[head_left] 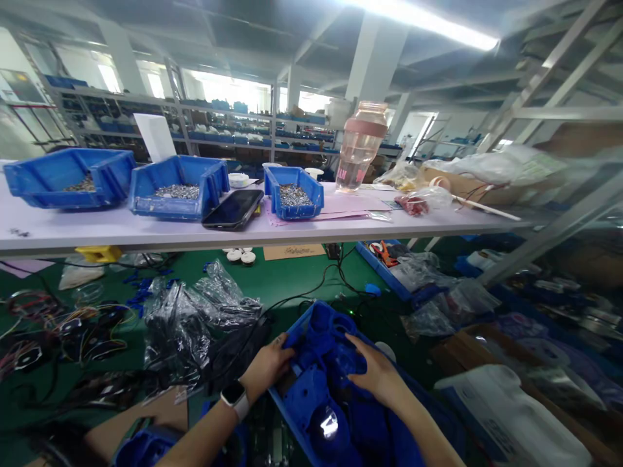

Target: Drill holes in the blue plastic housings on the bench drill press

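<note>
A blue plastic bin [292, 415] full of blue molded plastic parts [311, 395] stands in front of me, tilted in view. My left hand [268, 364] is at its left rim, the fingers bent over the edge and partly hidden. Above the parts on the right side is my right hand [374, 371], thumb and fingers spread apart, fingertips close to a round blue part [343, 324]. Whether they touch it I cannot tell. More blue parts [146, 447] lie at the lower left, under my left forearm.
Crumpled clear plastic bags [195, 318] and wired assemblies [92, 331] cover the left of the green bench. Above runs a shelf [185, 232] with screw bins [178, 194], a phone [234, 209] and a bottle [360, 149]. A white jug [511, 415] stands at right; black cables [321, 282] cross behind the bin.
</note>
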{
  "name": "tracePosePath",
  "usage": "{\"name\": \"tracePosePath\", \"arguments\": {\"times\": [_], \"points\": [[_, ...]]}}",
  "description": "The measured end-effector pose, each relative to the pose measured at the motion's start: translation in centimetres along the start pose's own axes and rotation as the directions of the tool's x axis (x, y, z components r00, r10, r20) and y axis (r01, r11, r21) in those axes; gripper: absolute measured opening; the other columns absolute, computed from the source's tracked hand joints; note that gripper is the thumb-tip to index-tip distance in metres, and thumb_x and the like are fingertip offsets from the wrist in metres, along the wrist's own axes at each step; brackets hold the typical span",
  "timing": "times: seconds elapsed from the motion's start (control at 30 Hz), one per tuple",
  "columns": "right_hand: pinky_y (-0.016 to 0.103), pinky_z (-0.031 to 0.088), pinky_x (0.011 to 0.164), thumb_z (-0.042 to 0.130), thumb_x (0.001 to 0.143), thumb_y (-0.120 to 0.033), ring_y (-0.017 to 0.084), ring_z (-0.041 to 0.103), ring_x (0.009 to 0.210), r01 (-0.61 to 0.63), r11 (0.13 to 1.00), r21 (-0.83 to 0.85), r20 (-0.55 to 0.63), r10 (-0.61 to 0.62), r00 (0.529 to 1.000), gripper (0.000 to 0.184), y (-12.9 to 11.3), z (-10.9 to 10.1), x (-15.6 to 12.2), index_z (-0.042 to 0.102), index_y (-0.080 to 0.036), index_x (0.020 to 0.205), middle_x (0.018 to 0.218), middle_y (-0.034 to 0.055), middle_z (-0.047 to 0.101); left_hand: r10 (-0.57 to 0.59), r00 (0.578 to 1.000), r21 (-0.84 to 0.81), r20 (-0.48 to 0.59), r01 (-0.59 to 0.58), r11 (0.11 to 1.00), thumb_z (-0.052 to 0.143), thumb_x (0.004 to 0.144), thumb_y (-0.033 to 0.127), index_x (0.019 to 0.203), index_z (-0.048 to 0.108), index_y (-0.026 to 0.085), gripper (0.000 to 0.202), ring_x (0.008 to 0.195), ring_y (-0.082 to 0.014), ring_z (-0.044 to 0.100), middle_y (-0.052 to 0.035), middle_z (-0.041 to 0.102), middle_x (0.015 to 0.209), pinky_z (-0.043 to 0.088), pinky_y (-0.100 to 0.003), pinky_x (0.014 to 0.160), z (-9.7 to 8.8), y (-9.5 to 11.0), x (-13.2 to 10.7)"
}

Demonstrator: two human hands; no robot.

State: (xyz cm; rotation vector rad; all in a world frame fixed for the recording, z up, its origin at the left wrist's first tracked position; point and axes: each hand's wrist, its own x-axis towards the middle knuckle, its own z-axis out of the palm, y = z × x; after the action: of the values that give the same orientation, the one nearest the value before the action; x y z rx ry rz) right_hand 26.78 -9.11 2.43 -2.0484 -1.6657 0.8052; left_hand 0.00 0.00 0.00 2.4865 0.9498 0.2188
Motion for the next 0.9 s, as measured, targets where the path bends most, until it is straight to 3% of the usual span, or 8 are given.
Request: {"name": "tracePosePath", "arguments": {"times": [0.13,0.27,0.37,0.53,0.67,0.7,0.8,0.9], "points": [[0.035,0.043,0.094,0.064,0.062,-0.025,0.025,0.058,0.105,0.022,0.997,0.08,-0.038,-0.019,0.999,0.069,0.1,-2.0,-0.6,0.053,-0.017,0.129,0.114,0.0088,0.063,-0.026,0.985,-0.082,-0.173,0.012,0.997,0.044,0.08,0.01,0.099,0.064,0.022,0.03,0.104,-0.0165,0.056,-0.0062,0.051,0.116,0.047,-0.028,0.092,-2.6,-0.8,-1.9],[0.035,0.045,0.091,0.066,0.063,-0.03,0.024,0.061,0.097,0.041,0.973,0.226,-0.143,-0.008,0.99,0.062,-0.6,-3.9,-0.4,0.058,-0.014,0.122,0.105,0.0077,0.066,-0.253,0.913,-0.054,-0.32,0.249,0.967,0.041,0.081,0.013,0.099,0.064,0.02,0.03,0.104,-0.0175,0.058,-0.0084,0.05,0.119,0.049,-0.029,0.091,-3.9,-4.1,-4.5],[0.035,0.046,0.092,0.07,0.062,-0.037,0.024,0.061,0.101,0.088,0.926,0.367,-0.2,-0.014,0.98,0.066,-1.7,-4.1,0.7,0.056,-0.012,0.122,0.111,0.01,0.065,-0.387,0.868,0.01,-0.313,0.41,0.912,0.039,0.082,0.014,0.098,0.065,0.02,0.031,0.1,-0.0187,0.061,-0.0098,0.049,0.12,0.05,-0.032,0.09,-3.5,-7.9,-6.7],[0.036,0.048,0.09,0.079,0.054,-0.039,0.025,0.062,0.098,0.134,0.737,0.663,-0.255,0.054,0.965,0.071,-4.6,-0.7,3.4,0.057,-0.013,0.116,0.104,0.0098,0.066,-0.577,0.795,0.027,-0.19,0.591,0.806,0.043,0.075,0.0,0.098,0.067,0.015,0.036,0.121,-0.0263,0.051,-0.0142,0.046,0.131,0.039,-0.038,0.105,-1.7,-11.7,-9.1],[0.036,0.052,0.081,0.083,0.051,-0.035,0.022,0.066,0.086,0.039,0.474,0.88,-0.09,0.086,0.992,0.084,-7.9,5.3,5.2,0.05,-0.018,0.126,0.098,0.0068,0.067,-0.589,0.736,-0.435,-0.332,0.435,0.789,0.059,0.074,0.016,0.118,0.058,0.013,0.044,0.139,-0.0308,0.025,-0.0151,0.035,0.145,0.021,-0.045,0.117,-0.3,-8.9,-8.6],[0.037,0.053,0.077,0.083,0.051,-0.036,0.022,0.066,0.082,-0.011,0.411,0.912,-0.024,0.08,0.997,0.09,-8.8,7.0,5.5,0.046,-0.02,0.131,0.098,0.0064,0.067,-0.603,0.749,-0.642,-0.276,0.324,0.695,0.059,0.078,0.027,0.125,0.052,0.015,0.049,0.137,-0.0291,0.031,-0.0144,0.039,0.143,0.027,-0.045,0.114,0.1,-7.7,-8.1],[0.039,0.053,0.079,0.079,0.058,-0.04,0.023,0.065,0.088,-0.06,0.32,0.945,0.054,0.027,0.998,0.091,-10.6,11.8,6.1,0.038,-0.021,0.138,0.107,0.008,0.065,-0.569,0.822,-0.985,0.016,0.11,0.131,0.064,0.074,0.052,0.13,0.043,0.019,0.068,0.112,-0.0285,0.059,-0.0149,0.058,0.124,0.05,-0.043,0.094,1.2,-4.3,-6.5],[0.042,0.043,0.098,0.071,0.069,-0.038,0.024,0.058,0.107,0.152,0.567,0.81,-0.132,-0.076,0.988,0.072,-11.4,14.3,6.3,0.046,-0.02,0.134,0.116,0.0087,0.061,-0.606,0.783,-0.99,0.139,0.091,-0.109,0.079,0.06,0.047,0.117,0.049,0.017,0.071,0.088,-0.025,0.068,-0.011,0.069,0.1,0.056,-0.031,0.075,2.3,-2.9,-5.8]]}}
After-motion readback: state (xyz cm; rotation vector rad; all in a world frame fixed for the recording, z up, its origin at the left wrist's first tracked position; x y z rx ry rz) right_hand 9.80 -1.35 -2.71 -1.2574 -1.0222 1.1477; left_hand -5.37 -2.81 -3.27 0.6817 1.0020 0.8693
